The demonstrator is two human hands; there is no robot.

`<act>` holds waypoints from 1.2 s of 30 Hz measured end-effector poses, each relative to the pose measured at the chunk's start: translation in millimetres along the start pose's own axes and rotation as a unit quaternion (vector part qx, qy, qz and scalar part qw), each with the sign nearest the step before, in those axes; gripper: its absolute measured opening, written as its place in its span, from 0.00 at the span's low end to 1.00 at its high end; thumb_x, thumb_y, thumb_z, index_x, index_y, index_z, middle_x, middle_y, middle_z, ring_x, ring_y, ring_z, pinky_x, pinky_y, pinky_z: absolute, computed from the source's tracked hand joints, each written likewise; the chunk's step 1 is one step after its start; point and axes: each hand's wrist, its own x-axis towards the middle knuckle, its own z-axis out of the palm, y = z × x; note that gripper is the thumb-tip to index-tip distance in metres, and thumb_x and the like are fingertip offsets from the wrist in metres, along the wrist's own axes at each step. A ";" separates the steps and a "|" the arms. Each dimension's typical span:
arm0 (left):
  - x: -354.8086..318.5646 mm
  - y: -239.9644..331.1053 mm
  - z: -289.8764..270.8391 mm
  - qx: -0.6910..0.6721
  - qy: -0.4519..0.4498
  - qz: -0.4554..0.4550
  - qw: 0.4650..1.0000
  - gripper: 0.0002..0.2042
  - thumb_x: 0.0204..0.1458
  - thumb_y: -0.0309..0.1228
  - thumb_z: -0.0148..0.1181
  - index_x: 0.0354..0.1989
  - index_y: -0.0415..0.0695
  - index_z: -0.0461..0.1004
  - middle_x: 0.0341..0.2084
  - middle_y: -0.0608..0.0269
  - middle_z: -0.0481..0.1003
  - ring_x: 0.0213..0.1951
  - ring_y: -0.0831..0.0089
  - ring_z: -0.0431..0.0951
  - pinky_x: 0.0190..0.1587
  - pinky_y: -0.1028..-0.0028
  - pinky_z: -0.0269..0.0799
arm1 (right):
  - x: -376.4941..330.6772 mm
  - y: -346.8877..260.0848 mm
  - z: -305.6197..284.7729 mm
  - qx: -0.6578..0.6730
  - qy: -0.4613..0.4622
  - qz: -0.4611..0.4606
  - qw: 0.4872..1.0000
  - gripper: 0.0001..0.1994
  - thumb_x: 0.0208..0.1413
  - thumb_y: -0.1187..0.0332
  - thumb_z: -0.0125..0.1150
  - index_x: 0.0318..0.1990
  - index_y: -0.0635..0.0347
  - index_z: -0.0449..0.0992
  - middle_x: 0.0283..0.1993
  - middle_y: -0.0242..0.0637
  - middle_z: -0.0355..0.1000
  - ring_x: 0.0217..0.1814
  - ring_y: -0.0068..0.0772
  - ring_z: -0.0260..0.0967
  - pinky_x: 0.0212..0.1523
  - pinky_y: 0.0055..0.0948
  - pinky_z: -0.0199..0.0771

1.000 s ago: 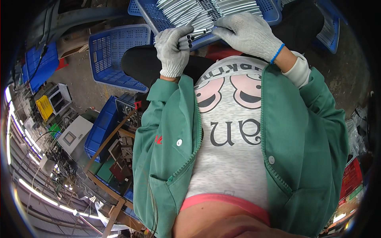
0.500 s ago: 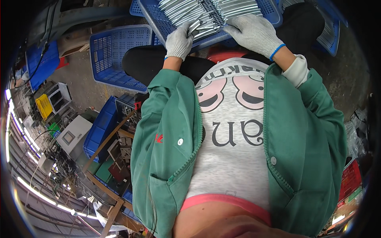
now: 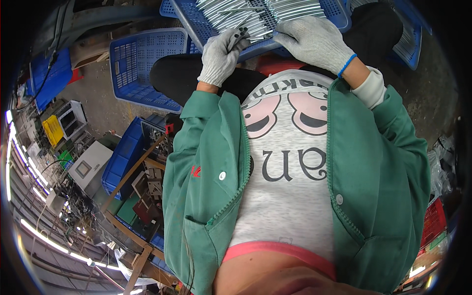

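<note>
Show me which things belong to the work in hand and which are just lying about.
In use:
blue basket of metal tubes
left hand, gripping several tubes
right hand, at basket's near edge

Apparently lying about:
second basket, at left
pale box with a screen
red crate, at right

Between the left hand (image 3: 221, 58) and the right hand (image 3: 317, 45), a narrow gap opens over the near rim of the front blue basket (image 3: 259, 48). The gripped tubes (image 3: 241, 33) jut past the left fingers and crowd that side of it; the right hand covers the rim on the other. Beyond, the basket's open top gives access to 2 heaps of metal tubes (image 3: 300, 10), bounded by raised side walls. The left knee (image 3: 172, 78) blocks part of the way to the left blue basket (image 3: 146, 91), whose top is open. The right knee (image 3: 376, 32) stands between the front blue basket and the right blue basket (image 3: 414, 58).
</note>
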 end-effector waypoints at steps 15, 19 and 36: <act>1.3 29.3 -6.4 0.122 0.108 0.108 0.981 0.13 0.41 0.26 0.66 0.39 0.50 0.81 0.29 0.71 0.80 0.31 0.68 0.77 0.45 0.70 0.69 | 12.3 -9.6 2.7 -0.008 -0.063 0.094 0.994 0.16 0.62 0.54 0.55 0.39 0.55 0.84 0.29 0.37 0.79 0.28 0.42 0.75 0.32 0.37 0.75; -0.3 26.0 -4.0 0.111 0.115 0.115 0.980 0.15 0.40 0.25 0.65 0.39 0.50 0.81 0.29 0.71 0.79 0.31 0.68 0.77 0.47 0.69 0.69 | 11.3 -5.9 8.9 -0.023 -0.089 0.093 0.991 0.16 0.62 0.54 0.54 0.38 0.54 0.84 0.29 0.37 0.79 0.27 0.42 0.75 0.31 0.36 0.74; -2.1 19.6 1.4 0.108 0.119 0.100 0.982 0.17 0.38 0.21 0.61 0.40 0.49 0.82 0.27 0.70 0.78 0.31 0.67 0.76 0.46 0.69 0.68 | 10.5 -4.1 13.0 -0.008 -0.119 0.085 0.989 0.17 0.62 0.54 0.54 0.42 0.54 0.84 0.31 0.37 0.80 0.29 0.43 0.76 0.32 0.38 0.74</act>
